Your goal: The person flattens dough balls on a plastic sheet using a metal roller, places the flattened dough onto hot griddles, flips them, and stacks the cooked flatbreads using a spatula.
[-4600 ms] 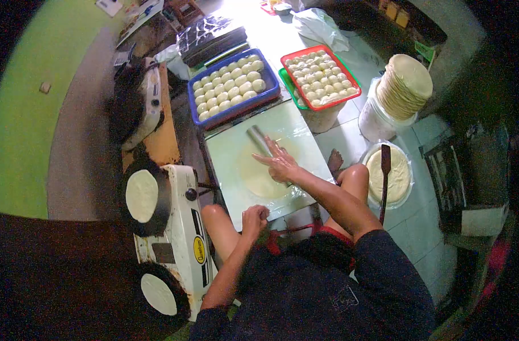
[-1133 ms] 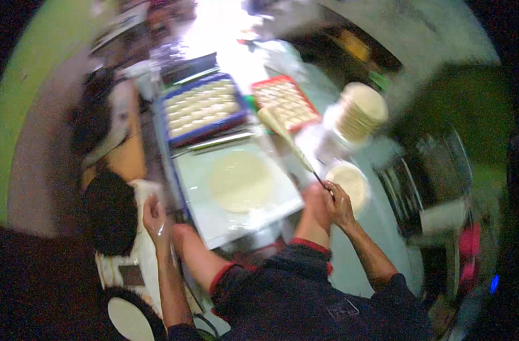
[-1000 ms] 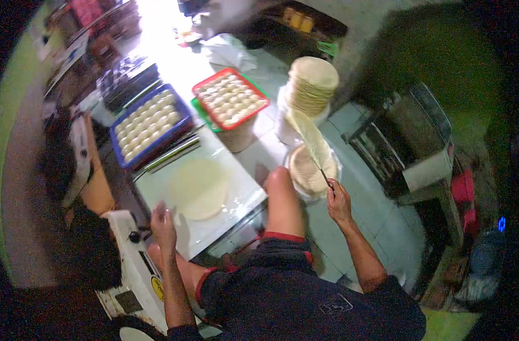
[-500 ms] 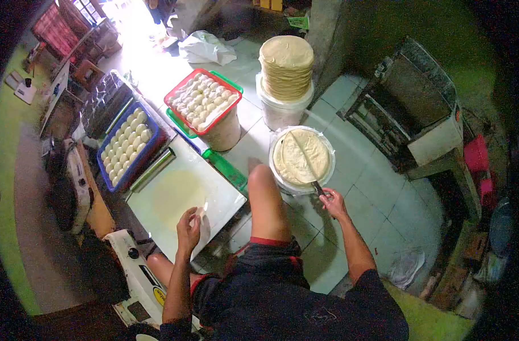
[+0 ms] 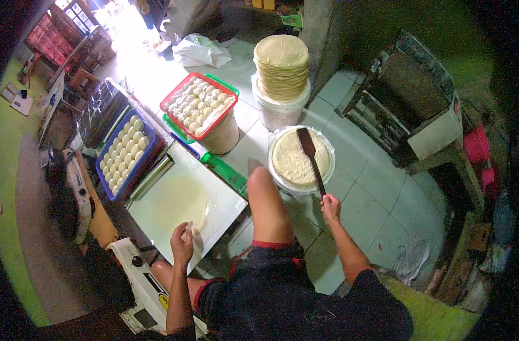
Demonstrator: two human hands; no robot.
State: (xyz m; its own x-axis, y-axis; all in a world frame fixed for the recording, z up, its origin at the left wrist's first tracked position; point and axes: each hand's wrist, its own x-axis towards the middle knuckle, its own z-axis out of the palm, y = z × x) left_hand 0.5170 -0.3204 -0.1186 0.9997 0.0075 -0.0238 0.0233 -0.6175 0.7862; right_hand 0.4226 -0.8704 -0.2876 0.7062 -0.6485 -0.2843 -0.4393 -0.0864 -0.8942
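Note:
My left hand point(image 5: 181, 245) is closed at the near edge of a thin round dough sheet point(image 5: 180, 199), its fingertips pinching that edge. The sheet lies flat on a smooth white board point(image 5: 225, 199). My right hand point(image 5: 330, 209) is wrapped round the handle of a long dark spatula point(image 5: 309, 149). Its broad end rests on or just over a pale round stack of flat dough sheets point(image 5: 291, 161) on a plastic-lined bucket; contact cannot be made out. A metal rolling pin or bar point(image 5: 151, 177) lies along the board's far left edge.
A blue tray point(image 5: 148, 128) of dough balls stands beyond the board. A red tray point(image 5: 234, 103) of more balls sits on a bucket. Behind is a tall stack of sheets point(image 5: 282, 68) on a white bucket point(image 5: 282, 113). A metal machine point(image 5: 410, 102) stands right.
My right hand has shifted slightly left, and the spatula now shows its dark broad side instead of a pale blade-like one. My left hand has moved down and left along the board.

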